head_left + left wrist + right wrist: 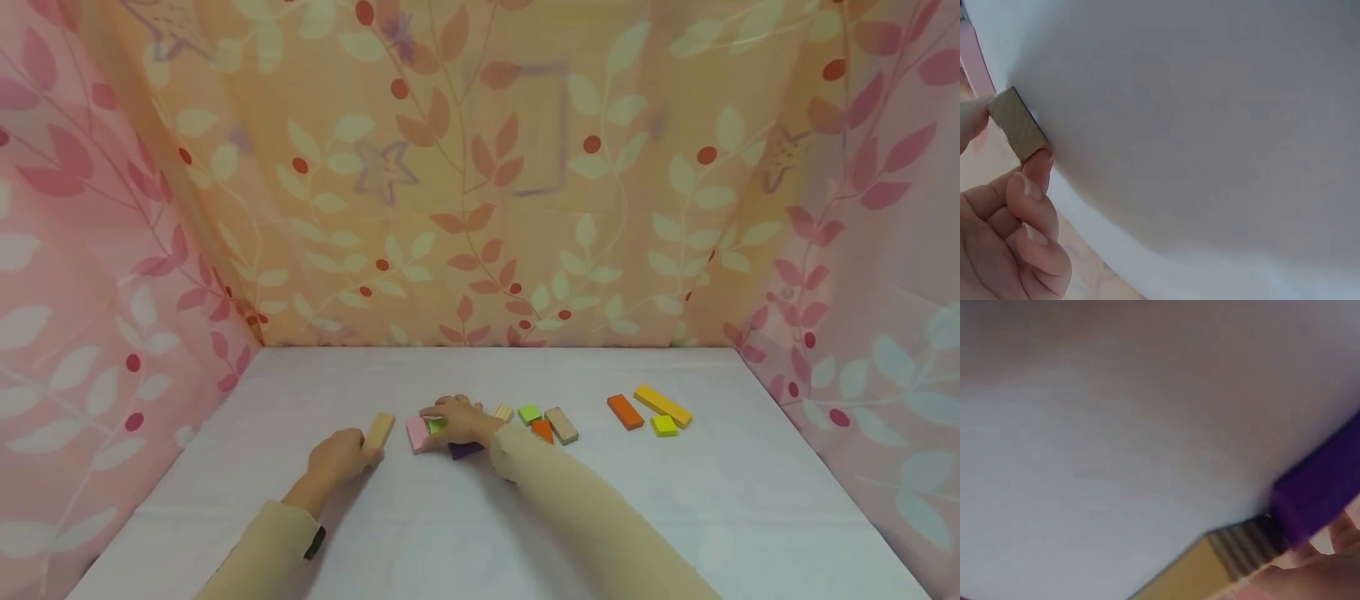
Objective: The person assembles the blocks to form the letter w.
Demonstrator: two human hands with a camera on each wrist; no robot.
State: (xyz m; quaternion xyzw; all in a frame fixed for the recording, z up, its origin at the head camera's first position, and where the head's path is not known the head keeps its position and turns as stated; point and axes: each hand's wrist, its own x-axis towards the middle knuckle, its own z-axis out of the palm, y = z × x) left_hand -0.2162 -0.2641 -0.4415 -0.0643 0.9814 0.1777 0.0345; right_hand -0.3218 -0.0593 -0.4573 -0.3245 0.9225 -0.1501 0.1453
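Observation:
My left hand (pixel 341 458) pinches a plain wooden block (pixel 380 430) near its lower end. The left wrist view shows the end of this wooden block (pixel 1017 124) between thumb and fingertip, close to the white surface. My right hand (pixel 456 419) reaches over a group of blocks, its fingertips around a green block (pixel 437 426) beside a pink block (pixel 417 435). Whether the fingers grip the green block is hidden. Under the right hand lies a purple block (pixel 465 451). In the right wrist view, fingers show behind this purple block (pixel 1319 481), next to a striped-end block (pixel 1210 559).
Right of the right hand lie a ridged light block (pixel 502 412), a green block (pixel 529 413), an orange triangular block (pixel 543 431) and a wooden block (pixel 561 425). Farther right are an orange block (pixel 625 412), a long yellow block (pixel 663 405) and a small yellow-green block (pixel 663 426).

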